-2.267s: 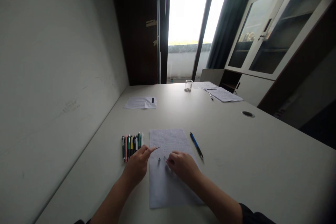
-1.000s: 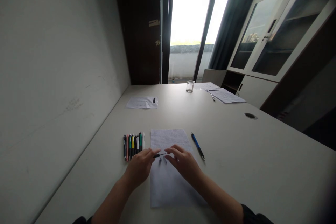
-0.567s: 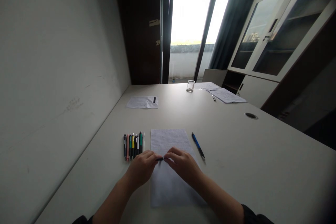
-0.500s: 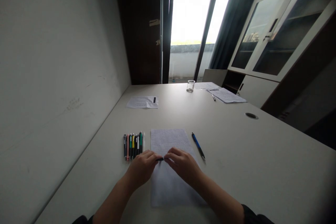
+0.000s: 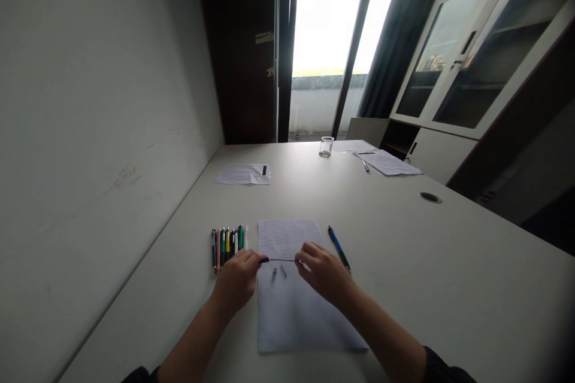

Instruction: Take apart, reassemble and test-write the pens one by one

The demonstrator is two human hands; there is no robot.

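Observation:
My left hand is closed on a dark pen barrel, mostly covered by the fingers. A thin dark pen refill spans the space between my hands. Its right end is pinched by the fingers of my right hand; its left end meets the barrel, and I cannot tell how much lies inside. Both hands are over a sheet of lined, written paper. Two small pen parts lie on it: a short tip piece and a thin piece like a spring.
Several pens lie in a row left of the paper. A blue pen rests to its right. Farther back are a glass cup, a crumpled sheet and stacked papers beside another pen. A wall borders the table's left side.
My hands have moved apart and slightly away from me, baring the thin refill between them. The two small parts on the paper now show.

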